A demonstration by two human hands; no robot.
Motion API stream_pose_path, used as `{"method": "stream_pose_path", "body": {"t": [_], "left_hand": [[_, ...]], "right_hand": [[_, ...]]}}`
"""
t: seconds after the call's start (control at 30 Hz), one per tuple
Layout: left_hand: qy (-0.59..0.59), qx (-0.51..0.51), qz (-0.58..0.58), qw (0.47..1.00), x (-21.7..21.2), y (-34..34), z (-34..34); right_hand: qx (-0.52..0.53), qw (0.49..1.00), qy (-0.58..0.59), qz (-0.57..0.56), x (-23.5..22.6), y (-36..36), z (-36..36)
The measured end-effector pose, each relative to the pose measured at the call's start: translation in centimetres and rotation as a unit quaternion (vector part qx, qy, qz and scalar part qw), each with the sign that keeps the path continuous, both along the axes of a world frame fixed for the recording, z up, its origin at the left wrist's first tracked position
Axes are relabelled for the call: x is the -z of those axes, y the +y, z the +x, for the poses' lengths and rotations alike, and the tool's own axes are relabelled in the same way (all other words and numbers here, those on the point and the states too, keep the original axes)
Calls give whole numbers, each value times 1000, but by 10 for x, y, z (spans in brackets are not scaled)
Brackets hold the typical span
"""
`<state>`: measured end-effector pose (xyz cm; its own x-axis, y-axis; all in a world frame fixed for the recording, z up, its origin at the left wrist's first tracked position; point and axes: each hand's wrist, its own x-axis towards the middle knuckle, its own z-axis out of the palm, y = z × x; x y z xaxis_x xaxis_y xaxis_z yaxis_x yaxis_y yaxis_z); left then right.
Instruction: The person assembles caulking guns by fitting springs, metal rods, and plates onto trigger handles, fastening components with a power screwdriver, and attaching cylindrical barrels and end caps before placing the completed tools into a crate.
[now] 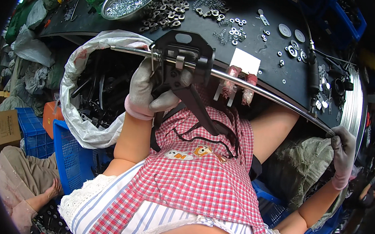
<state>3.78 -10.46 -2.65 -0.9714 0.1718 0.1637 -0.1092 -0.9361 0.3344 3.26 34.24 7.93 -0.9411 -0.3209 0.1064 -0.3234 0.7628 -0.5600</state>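
Observation:
My gloved left hand [148,89] is wrapped round a black metal bracket [184,50] with a long flat arm slanting down from it. A shiny metal rod [268,93] runs through the bracket, its left tip sticking out past a small spring [156,54] beside my left fingers. At the rod's far right end, my gloved right hand [342,149] pinches it. Below the rod's middle, at the table edge, is a metal fixture [228,87] with two reddish wrapped prongs. Part of my left fingers is hidden behind the bracket.
On the black table [264,39] lie a steel bowl of nuts [130,2], metal clips [167,12], springs [207,0] and washers [284,30]. A white-rimmed sack [78,82] of black parts stands left, near a blue crate [72,152]. Thin metal rods [353,97] lie at right. Another person's leg [24,174] is lower left.

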Motion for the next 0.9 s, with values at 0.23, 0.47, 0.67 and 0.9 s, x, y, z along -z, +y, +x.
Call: {"method": "stream_pose_path", "body": {"t": [0.23, 0.47, 0.67, 0.9], "left_hand": [[-25, -9, 65, 998, 7, -15, 3], [-11, 260, 14, 965, 5, 51, -3], [-65, 387, -116, 912, -23, 112, 9], [-8, 445, -27, 895, -77, 135, 47]], "right_hand": [[0, 978, 66, -197, 33, 23, -8], [-64, 960, 175, -208, 32, -67, 5], [-106, 943, 315, 28, 22, -126, 23], [-34, 928, 360, -86, 5, -141, 55]]}}
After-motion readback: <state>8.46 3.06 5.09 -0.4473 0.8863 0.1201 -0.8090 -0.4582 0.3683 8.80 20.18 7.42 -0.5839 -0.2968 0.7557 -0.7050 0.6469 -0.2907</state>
